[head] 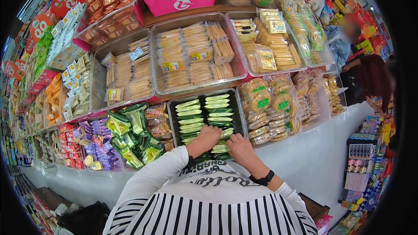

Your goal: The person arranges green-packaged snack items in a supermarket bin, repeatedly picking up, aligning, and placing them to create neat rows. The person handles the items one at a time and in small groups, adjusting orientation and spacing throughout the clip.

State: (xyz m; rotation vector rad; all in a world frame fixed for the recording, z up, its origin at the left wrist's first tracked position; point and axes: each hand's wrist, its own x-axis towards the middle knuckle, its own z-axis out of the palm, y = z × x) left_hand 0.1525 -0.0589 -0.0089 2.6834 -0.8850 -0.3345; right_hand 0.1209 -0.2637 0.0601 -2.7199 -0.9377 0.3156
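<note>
A black-lined clear bin (243,117) in front of me holds two columns of flat green-and-pale snack packets (188,112). My left hand (207,139) reaches over the bin's middle, fingers curled at the left end of one tilted packet (227,133) in the right column. At that packet's right and lower side is my right hand (241,150), its fingers bent and pinched close to it. More packets (220,147) lie between and below the hands. Parts of the left column are covered by my left hand and forearm. The undersides of my fingers are hidden.
Green bagged snacks (130,133) heap to the left, beside brown wrapped pastries (157,122). Bagged round biscuits (258,93) stand right of the bin. Behind are clear bins of stacked wafers (199,40) and crackers (276,49). Several people, one in a dark red top (370,75), are at the right.
</note>
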